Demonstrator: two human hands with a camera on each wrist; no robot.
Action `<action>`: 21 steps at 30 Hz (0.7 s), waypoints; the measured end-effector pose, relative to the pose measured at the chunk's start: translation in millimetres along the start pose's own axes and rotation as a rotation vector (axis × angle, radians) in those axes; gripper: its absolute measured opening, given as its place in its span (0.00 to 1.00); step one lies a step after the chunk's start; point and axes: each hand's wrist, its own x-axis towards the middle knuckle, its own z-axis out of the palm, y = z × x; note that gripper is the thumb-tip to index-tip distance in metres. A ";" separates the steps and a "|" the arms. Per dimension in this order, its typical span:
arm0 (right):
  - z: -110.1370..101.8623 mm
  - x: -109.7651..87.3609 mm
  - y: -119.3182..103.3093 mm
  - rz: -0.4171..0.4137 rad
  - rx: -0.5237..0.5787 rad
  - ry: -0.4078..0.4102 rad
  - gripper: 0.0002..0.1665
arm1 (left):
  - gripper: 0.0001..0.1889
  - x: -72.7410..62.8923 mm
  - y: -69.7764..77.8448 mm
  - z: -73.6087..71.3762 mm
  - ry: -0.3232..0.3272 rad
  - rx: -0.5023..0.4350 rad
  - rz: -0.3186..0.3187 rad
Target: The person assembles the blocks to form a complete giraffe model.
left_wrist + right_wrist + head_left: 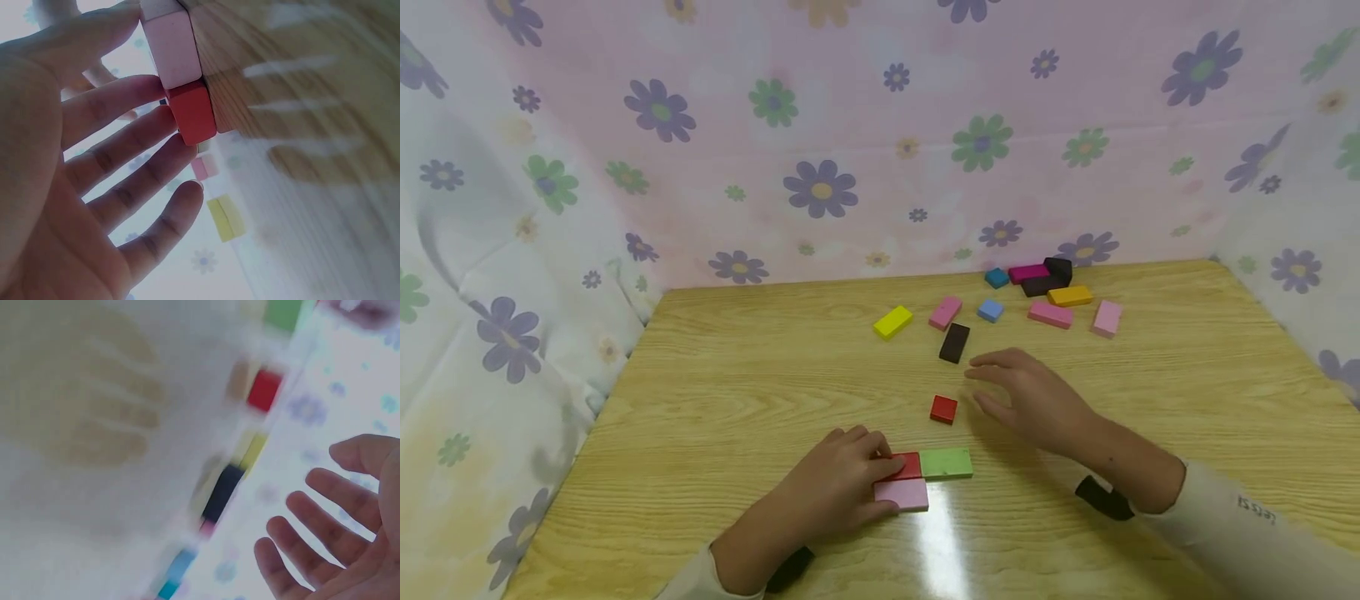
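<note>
At left hand [837, 483], pink block [908, 496] runs left-right.

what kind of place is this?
Probably a makeshift tabletop recording or play booth: flower-print cloth hangs behind and on both sides of a wood-grain table, with small coloured blocks on top.

High head view (wrist views low)

Two hands [841, 482] [1036, 404], fifteen visible blocks [946, 462], one table [737, 375].
</note>
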 end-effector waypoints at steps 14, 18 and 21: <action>9.4 51.7 49.3 -0.182 -0.074 -0.174 0.23 | 0.24 -2.7 -1.3 2.2 0.029 0.038 0.023; 12.7 59.0 52.0 -0.182 -0.076 -0.228 0.25 | 0.24 -1.7 -1.1 0.8 0.022 0.048 0.027; 13.8 62.5 52.8 -0.160 -0.062 -0.271 0.26 | 0.24 -1.2 -1.6 1.2 0.009 0.051 0.023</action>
